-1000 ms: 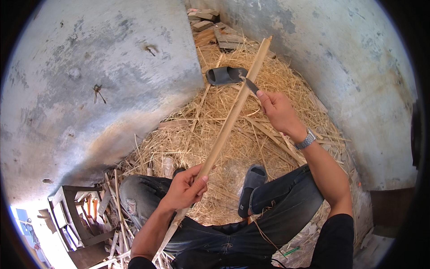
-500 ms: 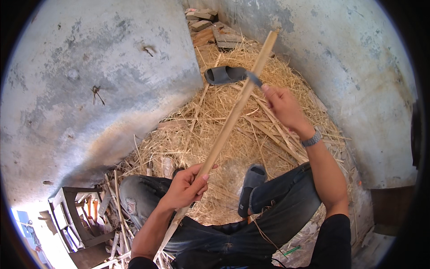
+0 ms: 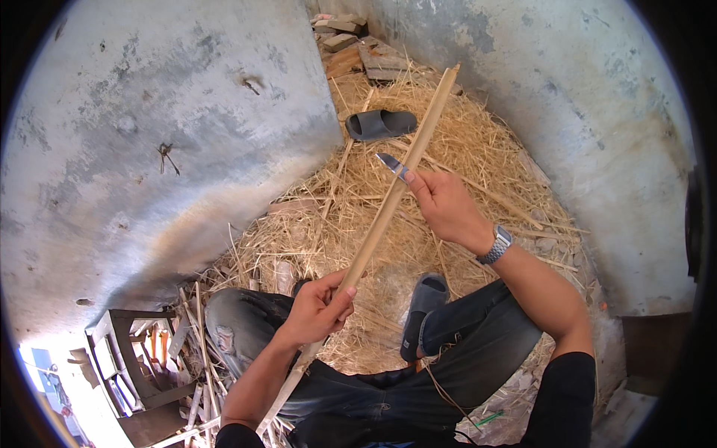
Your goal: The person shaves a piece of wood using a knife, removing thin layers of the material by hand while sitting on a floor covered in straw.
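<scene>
A long pale strip of split bamboo or wood (image 3: 381, 217) runs slantwise from my lap up toward the far wall. My left hand (image 3: 322, 306) is closed around its lower part, thumb on top. In my right hand (image 3: 449, 205) is a knife (image 3: 391, 163) with a short metal blade; the blade lies across the strip above its middle, its tip pointing out to the left. The knife's handle is hidden in my fist. A metal-band watch (image 3: 497, 245) is on my right wrist.
Straw-like shavings (image 3: 478, 149) and loose strips cover the floor between two worn walls (image 3: 187, 134). A grey slide sandal (image 3: 381, 125) lies beyond the strip. Bricks (image 3: 340, 33) are piled in the far corner. At lower left stands a dark wooden frame (image 3: 134, 366) beside several sticks.
My right hand has drawn the knife down along the strip toward me. The strip's far end has dipped slightly nearer. My left hand keeps its grip, nearly unmoved.
</scene>
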`<state>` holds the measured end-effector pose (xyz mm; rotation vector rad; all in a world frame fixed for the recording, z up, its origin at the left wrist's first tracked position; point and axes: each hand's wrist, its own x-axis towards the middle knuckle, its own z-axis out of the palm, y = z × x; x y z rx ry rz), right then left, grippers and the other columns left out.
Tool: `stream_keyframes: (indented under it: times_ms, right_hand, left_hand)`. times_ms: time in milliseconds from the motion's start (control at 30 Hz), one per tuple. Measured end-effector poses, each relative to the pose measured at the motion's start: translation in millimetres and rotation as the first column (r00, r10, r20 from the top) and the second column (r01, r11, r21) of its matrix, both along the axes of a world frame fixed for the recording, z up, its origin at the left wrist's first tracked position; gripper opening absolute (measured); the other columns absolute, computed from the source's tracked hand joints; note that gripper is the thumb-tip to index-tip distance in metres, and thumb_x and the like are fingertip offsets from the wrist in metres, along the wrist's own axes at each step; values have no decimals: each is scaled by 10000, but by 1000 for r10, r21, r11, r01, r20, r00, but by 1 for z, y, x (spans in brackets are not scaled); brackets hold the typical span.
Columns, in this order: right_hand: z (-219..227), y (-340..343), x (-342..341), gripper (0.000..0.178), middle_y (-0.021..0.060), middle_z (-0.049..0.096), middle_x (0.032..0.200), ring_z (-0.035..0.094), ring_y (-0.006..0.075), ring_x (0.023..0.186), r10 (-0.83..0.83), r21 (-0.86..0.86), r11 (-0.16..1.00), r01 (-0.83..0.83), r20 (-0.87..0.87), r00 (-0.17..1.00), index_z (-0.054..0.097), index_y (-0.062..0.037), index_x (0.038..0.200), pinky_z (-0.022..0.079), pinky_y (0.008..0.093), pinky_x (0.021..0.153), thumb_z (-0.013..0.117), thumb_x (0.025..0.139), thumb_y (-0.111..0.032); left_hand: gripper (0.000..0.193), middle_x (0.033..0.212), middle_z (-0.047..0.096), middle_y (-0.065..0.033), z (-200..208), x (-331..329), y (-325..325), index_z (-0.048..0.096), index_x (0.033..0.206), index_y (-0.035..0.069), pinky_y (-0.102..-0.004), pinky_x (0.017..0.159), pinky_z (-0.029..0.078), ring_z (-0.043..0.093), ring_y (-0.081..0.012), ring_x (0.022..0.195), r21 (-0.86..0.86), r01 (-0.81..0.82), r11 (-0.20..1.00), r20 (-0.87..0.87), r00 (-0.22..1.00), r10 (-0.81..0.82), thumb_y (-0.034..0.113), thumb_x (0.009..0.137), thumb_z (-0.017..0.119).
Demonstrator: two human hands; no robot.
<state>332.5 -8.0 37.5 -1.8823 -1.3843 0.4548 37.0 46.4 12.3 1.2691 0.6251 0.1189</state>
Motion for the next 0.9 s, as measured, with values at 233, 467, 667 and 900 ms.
stream_keyframes:
  times_ms: [233, 467, 667, 900]
  right_hand:
    - [-1, -5, -19, 433, 220, 521, 586, 504, 351, 504, 18, 18, 1000, -16, -139, 990, 597, 45, 798, 398, 454, 540, 506, 1086, -265]
    - [-3, -12, -49, 449, 187, 506, 569, 482, 310, 492, 135, 22, 991, -134, -184, 973, 588, 42, 790, 394, 444, 534, 502, 1091, -279]
    - [-6, -13, -43, 445, 130, 488, 565, 442, 226, 487, 143, -86, 980, -180, -327, 934, 616, 27, 796, 378, 406, 518, 525, 1081, -302]
    - [19, -11, -16, 423, 3, 621, 603, 494, 197, 518, -1, 92, 996, 17, -177, 984, 774, -87, 1066, 433, 363, 557, 719, 942, -488]
  left_hand:
    - [388, 650, 492, 32, -2, -2, 1, 538, 1434, -10, -204, 400, 373, 453, -37, 452, 11, -16, 1000, 28, 999, 16, 186, 1099, 522]
    - [380, 648, 495, 36, 1, 2, 4, 562, 1415, -6, -195, 424, 369, 453, -34, 462, -28, -54, 998, 46, 997, 55, 205, 1103, 522]
    - [381, 654, 508, 40, 1, 0, 5, 564, 1421, -2, -194, 434, 368, 455, -30, 475, -37, -46, 998, 43, 998, 48, 206, 1105, 519]
    - [431, 680, 558, 26, 2, 6, 2, 514, 1491, 69, -180, 411, 394, 476, -35, 463, 25, 9, 1000, 22, 1000, -9, 231, 1094, 550]
